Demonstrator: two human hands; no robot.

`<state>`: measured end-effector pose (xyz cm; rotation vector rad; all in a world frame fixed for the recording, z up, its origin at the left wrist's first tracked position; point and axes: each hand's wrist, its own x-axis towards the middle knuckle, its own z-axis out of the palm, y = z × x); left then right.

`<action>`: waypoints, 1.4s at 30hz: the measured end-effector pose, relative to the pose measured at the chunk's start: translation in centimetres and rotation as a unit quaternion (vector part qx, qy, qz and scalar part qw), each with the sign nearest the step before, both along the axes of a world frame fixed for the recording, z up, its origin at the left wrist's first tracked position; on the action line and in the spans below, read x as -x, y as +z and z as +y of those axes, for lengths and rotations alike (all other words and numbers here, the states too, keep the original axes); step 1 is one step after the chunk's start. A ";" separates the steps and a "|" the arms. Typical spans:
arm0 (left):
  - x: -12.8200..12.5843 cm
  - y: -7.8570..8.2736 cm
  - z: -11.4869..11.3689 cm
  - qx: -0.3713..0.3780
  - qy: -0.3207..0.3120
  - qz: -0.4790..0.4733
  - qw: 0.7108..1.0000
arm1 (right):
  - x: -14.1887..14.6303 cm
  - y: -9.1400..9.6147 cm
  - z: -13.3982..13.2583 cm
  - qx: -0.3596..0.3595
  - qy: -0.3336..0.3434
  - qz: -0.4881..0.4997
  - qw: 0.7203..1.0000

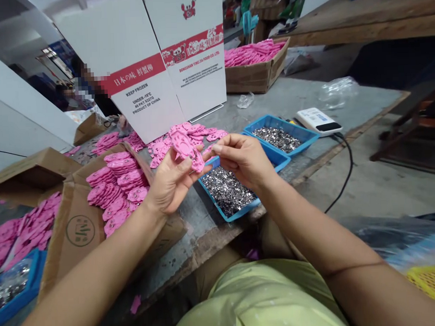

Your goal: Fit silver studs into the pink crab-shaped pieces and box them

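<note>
My left hand (172, 183) holds a pink, flat moulded piece (183, 144) with a rounded outline, tilted up between thumb and fingers. Close to its right side, my right hand (246, 160) is closed in a pinch, thumb against forefinger; whatever sits between the fingertips is too small to make out. Below the hands is a blue tray (237, 216) of small shiny metal parts (226, 187). More pink pieces (162, 145) lie heaped on the table behind my left hand.
A cardboard box (74, 222) with stacked pink pieces stands at left, near another blue tray (35, 276). Tall white printed cartons (195, 82) rise behind. Rightward are a second metal-filled tray (303, 146), a white device with a cable (318, 121) and a box of pink pieces (250, 80).
</note>
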<state>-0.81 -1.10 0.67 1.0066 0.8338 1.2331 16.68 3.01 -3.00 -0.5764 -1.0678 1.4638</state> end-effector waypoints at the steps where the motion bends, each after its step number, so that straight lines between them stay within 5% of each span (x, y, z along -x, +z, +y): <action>1: 0.0 0.0 0.0 -0.008 -0.002 0.002 1.000 | 0.4 0.0 -0.2 -0.014 -0.016 -0.008 1.000; 6: -0.1 0.0 0.0 -0.051 0.004 0.007 0.999 | 1.9 -0.8 -0.3 -0.106 -0.134 -0.085 0.982; 13: -0.1 -0.6 0.3 -0.067 0.005 -0.002 0.998 | 3.0 -1.5 -0.4 -0.091 -0.089 -0.044 0.991; 30: 0.0 -0.9 0.4 -0.075 0.023 0.016 0.997 | 3.3 -1.3 -0.4 -0.116 -0.110 -0.079 0.984; 42: -0.2 0.3 0.0 0.013 0.039 -0.002 0.999 | 3.8 -3.0 0.4 -0.060 -0.108 -0.005 0.992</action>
